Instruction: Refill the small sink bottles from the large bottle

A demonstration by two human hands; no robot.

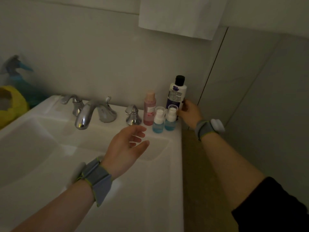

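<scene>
The left hand (127, 144) hovers near over the white sink worktop (150, 190), fingers spread apart; dim room, pale walls. Far right, the right hand (189, 113) grips the upright large bottle (177, 92); two small blue bottles (164, 120) stand just beside it.

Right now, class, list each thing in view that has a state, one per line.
large bottle: upright, black cap on, gripped by right hand
two small blue bottles: upright, caps on, partly full
pink bottle: upright, capped
faucet: not running
left hand: open, empty
</scene>
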